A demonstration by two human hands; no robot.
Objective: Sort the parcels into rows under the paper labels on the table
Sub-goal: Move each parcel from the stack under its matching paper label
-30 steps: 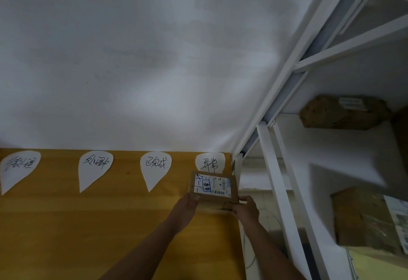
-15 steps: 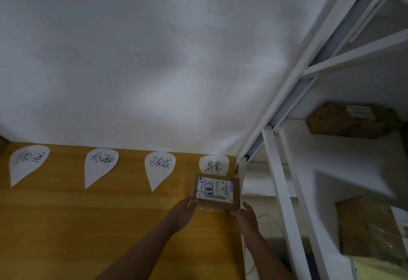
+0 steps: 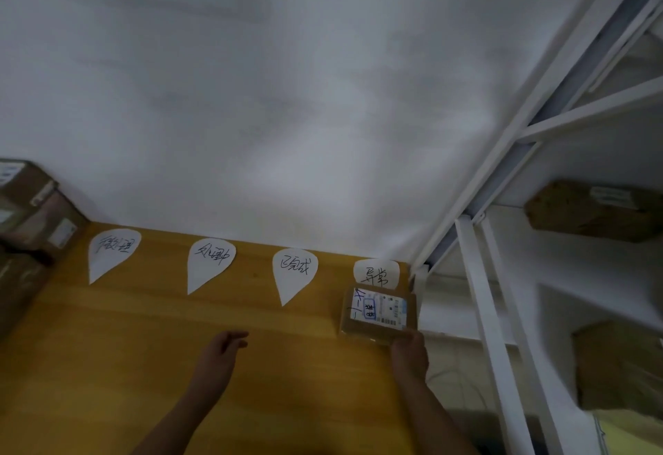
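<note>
Your wooden table fills the lower left of the view, running back to a pale wall, with a white shelving rack standing off its right end. The rack holds two brown packages, one on an upper shelf and one lower down. Stacked cardboard boxes sit at the table's far left corner. Four teardrop paper labels lie in a row along the back edge: first, second, third and fourth. The parcel lies flat on the table, covering the fourth label's lower tip, close to the right edge, shipping sticker up. Your hands are well apart. Your right hand meets the parcel's near right corner; blur hides whether the fingers pinch it or only press against it. Your left hand is above bare wood left of the parcel, fingers loosely curled, holding nothing and touching no parcel.
</note>
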